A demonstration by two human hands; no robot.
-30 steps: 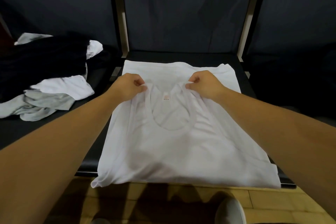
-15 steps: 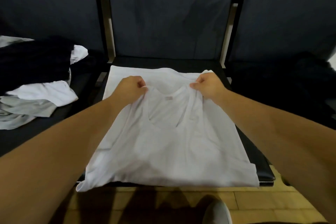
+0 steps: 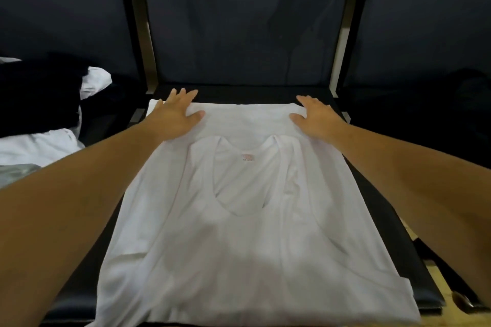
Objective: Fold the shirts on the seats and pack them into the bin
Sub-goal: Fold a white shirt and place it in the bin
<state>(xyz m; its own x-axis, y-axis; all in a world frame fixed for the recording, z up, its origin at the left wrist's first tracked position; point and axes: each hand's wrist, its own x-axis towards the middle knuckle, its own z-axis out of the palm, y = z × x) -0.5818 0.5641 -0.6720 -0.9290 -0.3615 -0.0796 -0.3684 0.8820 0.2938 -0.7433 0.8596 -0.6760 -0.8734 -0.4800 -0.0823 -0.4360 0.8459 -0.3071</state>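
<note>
A white sleeveless shirt (image 3: 247, 233) lies flat on the middle black seat (image 3: 377, 194), folded over itself, its straps and small red label facing up. My left hand (image 3: 176, 114) lies flat with spread fingers on the shirt's far left corner. My right hand (image 3: 314, 117) lies flat on the far right corner. Neither hand holds cloth. No bin is in view.
On the left seat lies a heap of clothes: a black garment (image 3: 39, 93) over white shirts (image 3: 39, 146) and a grey one (image 3: 16, 172). The dark right seat (image 3: 438, 119) holds something dark. Seat backs rise behind. Wooden floor (image 3: 457, 308) shows at the lower right.
Both hands let go of the shirt's straps, which they were pinching, and moved outward and farther away. They now lie flat on the far corners. The straps lie flat on the shirt.
</note>
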